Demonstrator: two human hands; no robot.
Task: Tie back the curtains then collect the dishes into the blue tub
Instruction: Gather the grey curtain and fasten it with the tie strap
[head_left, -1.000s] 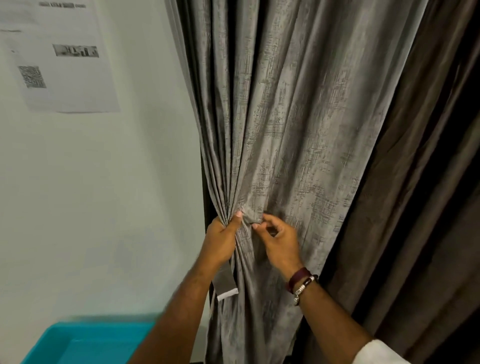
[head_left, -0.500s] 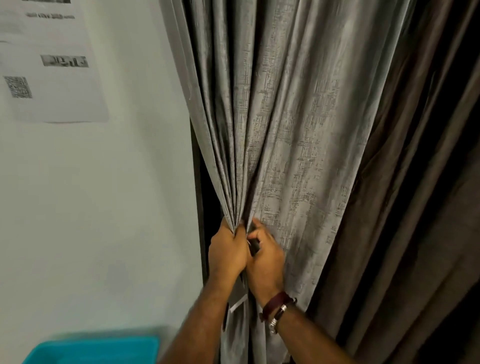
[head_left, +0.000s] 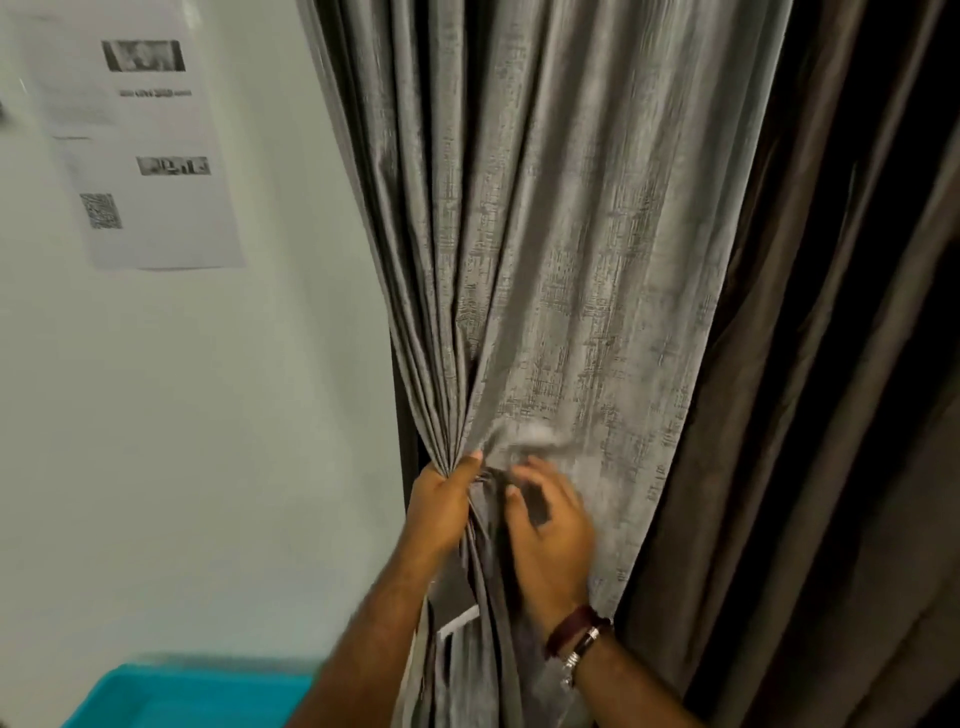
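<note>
A person's two bare forearms reach up from the bottom edge toward a grey curtain that hangs in long folds beside a pale wall. The left hand is closed round the gathered pleats at the curtain's left edge, its thumb on top and its fingers wrapped out of sight behind the fabric. Above this hand the folds fan upward; below it they fall in a tight bunch.

The right hand is just beside the left, against the front of the curtain. Its fingers are loosely spread and slightly bent, but motion blur smears them, so whether they pinch any cloth cannot be told. A dark red band and a metal bracelet circle the right wrist.

Between the two forearms, below the left hand, a short strip of fabric with a pale end hangs against the curtain; its upper part is hidden behind the left arm.

To the right of the grey curtain hangs a darker brown curtain, cut off by the right edge. To the left of the curtain, high on the wall, is a printed sheet of paper with a square code; its text is too blurred to read. Below and left of the curtain, a corner of the blue tub shows at the bottom edge, mostly cut off, its contents out of view.
</note>
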